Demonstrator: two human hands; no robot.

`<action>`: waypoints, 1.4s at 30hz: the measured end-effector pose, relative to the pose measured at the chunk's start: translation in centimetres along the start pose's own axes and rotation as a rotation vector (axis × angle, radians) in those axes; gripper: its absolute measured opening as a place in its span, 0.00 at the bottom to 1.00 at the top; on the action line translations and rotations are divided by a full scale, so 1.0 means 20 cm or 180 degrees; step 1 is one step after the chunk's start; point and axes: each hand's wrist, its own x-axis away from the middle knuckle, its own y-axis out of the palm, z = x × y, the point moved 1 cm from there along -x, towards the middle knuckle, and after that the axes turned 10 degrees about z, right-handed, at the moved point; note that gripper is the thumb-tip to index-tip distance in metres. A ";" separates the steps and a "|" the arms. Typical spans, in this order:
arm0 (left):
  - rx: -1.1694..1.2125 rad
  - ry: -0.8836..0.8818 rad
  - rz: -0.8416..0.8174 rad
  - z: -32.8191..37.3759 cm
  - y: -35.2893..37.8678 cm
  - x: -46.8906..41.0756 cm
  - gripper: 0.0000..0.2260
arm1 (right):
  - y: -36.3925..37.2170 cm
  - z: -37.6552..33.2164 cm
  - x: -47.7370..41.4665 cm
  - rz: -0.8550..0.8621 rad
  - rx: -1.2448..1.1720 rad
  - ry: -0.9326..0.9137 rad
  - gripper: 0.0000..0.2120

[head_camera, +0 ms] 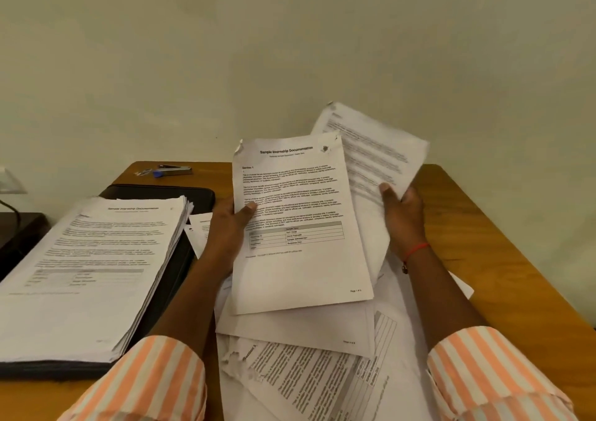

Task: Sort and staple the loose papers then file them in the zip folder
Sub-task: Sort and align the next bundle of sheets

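Note:
My left hand (227, 227) grips the left edge of a printed sheet headed "Sample Internship Documentation" (300, 224), lifted above the table. My right hand (403, 209) holds a second printed sheet (371, 150) raised behind and to the right of the first. Loose papers (322, 366) lie scattered under both forearms. A thick stack of papers (93, 269) rests on a black zip folder (180, 195) at the left. A stapler (174, 169) lies at the table's far left edge.
The wooden table (483, 243) has bare surface along its right side. A plain wall rises directly behind it. A dark piece of furniture (19, 230) stands at the far left beside the table.

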 end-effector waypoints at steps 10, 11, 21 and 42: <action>-0.0568 0.0281 -0.0088 -0.02 0.04 0.00 0.12 | 0.11 -0.05 0.21 -0.1510 0.0204 0.0580 0.18; -0.0568 0.0276 -0.0059 -0.03 0.04 0.00 0.13 | 0.11 -0.04 0.21 -0.1467 0.0134 0.0733 0.23; -0.0202 0.0271 -0.0182 -0.01 0.03 0.00 0.16 | 0.15 0.02 0.19 -0.1621 0.0118 0.0026 0.13; 0.0534 0.0034 0.1482 0.16 -0.26 0.07 0.18 | 0.05 -0.16 0.43 -0.1972 0.3780 -0.0577 0.31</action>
